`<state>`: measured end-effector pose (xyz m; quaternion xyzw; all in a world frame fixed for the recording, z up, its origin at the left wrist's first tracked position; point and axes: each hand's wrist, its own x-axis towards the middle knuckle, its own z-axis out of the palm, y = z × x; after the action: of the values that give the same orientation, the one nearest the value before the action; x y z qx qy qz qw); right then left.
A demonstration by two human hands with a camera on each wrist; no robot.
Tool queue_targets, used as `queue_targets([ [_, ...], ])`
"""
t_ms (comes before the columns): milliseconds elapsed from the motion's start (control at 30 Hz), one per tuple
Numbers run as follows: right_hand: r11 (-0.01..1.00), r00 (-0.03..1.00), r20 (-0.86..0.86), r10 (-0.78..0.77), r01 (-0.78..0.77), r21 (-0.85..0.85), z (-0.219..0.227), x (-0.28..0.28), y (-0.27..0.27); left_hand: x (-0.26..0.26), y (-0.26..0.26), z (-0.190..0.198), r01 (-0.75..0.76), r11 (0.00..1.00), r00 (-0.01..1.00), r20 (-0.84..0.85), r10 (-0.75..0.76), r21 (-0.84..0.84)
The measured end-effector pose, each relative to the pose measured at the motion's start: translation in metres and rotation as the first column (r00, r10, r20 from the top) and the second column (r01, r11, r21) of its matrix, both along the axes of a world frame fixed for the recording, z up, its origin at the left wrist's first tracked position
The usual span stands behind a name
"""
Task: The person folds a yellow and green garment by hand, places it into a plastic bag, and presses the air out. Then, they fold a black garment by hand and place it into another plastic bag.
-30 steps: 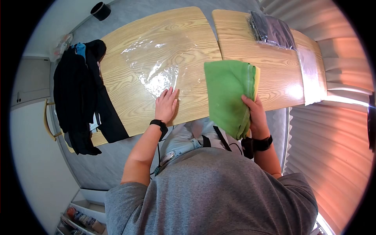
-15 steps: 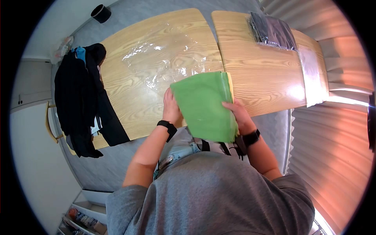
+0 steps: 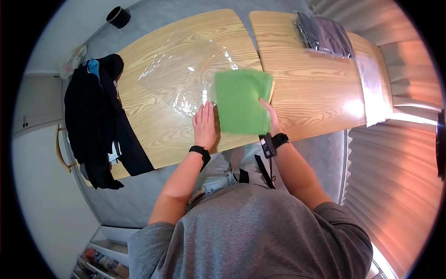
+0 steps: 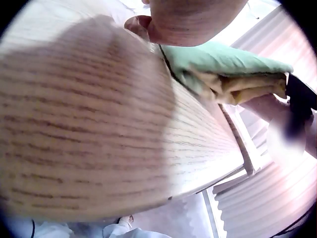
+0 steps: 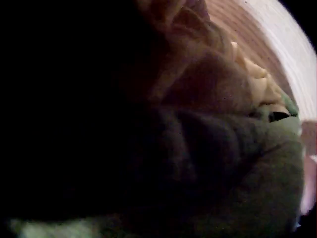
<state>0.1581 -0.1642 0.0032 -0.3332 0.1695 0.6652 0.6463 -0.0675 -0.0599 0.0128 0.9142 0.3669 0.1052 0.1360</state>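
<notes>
My right hand grips a folded green cloth by its right edge, with the thumb on top and the other fingers hidden beneath. The cloth hangs over the table, blurred in the head view. Its yellowish underside shows in folds in the left wrist view; the right wrist view is mostly dark, with tan folds. Left of the cloth, my left hand lies with fingers extended at the near edge of a clear plastic bag, which is spread flat on the wooden table.
Dark clothes are heaped along the table's left end. On a second table to the right lie a dark packed item in plastic and a clear plastic sheet. A black bin stands on the floor beyond.
The right hand has brought the green cloth leftward, then forward over the table. The left hand touched or neared the cloth's left edge half a second ago and now lies by the bag.
</notes>
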Motion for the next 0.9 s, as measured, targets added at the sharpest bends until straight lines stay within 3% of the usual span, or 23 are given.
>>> queue_targets([
  [67, 0.999, 0.999, 0.007, -0.033, 0.033, 0.038, 0.004, -0.003, 0.005, 0.001, 0.0, -0.001, 0.011, 1.0, 1.0, 0.01, -0.011, 0.01],
  [133, 0.977, 0.99, 0.113, -0.086, 0.106, -0.186, 0.006, -0.012, 0.011, 0.003, 0.0, 0.0, 0.01, 1.0, 0.999, 0.03, -0.01, 0.0],
  [167, 0.985, 0.958, 0.257, -0.124, 0.15, -0.083, -0.013, -0.019, 0.01, 0.004, 0.001, 0.001, 0.008, 1.0, 0.999, 0.05, -0.008, -0.009],
  [267, 0.996, 0.988, 0.155, -0.019, 0.032, -0.085, -0.02, -0.033, 0.01, 0.001, 0.003, -0.003, 0.018, 0.999, 1.0, 0.018, -0.019, 0.033],
  [500, 0.998, 0.993, 0.115, -0.024, 0.017, 0.063, -0.017, -0.052, 0.075, -0.014, 0.004, -0.004, -0.01, 0.999, 0.999, -0.034, 0.011, 0.033],
  [600, 0.999, 0.994, 0.108, -0.021, 0.016, 0.051, -0.015, -0.061, 0.097, -0.022, 0.002, -0.002, -0.029, 0.998, 0.999, -0.015, 0.03, 0.06],
  [667, 0.999, 0.998, 0.052, 0.037, -0.038, 0.028, -0.017, -0.064, 0.107, -0.025, -0.01, 0.013, -0.098, 0.983, 0.992, 0.099, 0.083, 0.154],
  [700, 0.997, 0.998, 0.041, 0.052, -0.054, 0.061, -0.021, -0.065, 0.11, -0.026, -0.014, 0.026, 0.011, 0.998, 0.995, 0.097, -0.004, -0.066],
  [733, 0.996, 0.998, 0.041, 0.055, -0.057, 0.064, -0.012, -0.068, 0.113, -0.029, -0.019, 0.02, 0.226, 0.972, 0.944, 0.262, -0.203, -0.062],
  [800, 0.999, 1.0, 0.023, 0.009, -0.008, -0.043, 0.008, -0.074, 0.114, -0.02, -0.033, 0.013, 0.395, 0.899, 0.904, 0.256, -0.343, -0.19],
  [833, 0.998, 0.999, 0.039, 0.017, -0.014, -0.068, 0.013, -0.075, 0.114, -0.006, -0.035, 0.012, 0.388, 0.903, 0.905, 0.259, -0.337, -0.181],
  [900, 0.998, 0.999, -0.008, 0.043, -0.044, -0.042, 0.008, -0.075, 0.113, 0.019, -0.031, 0.009, 0.181, 0.971, 0.939, 0.322, -0.122, -0.159],
])
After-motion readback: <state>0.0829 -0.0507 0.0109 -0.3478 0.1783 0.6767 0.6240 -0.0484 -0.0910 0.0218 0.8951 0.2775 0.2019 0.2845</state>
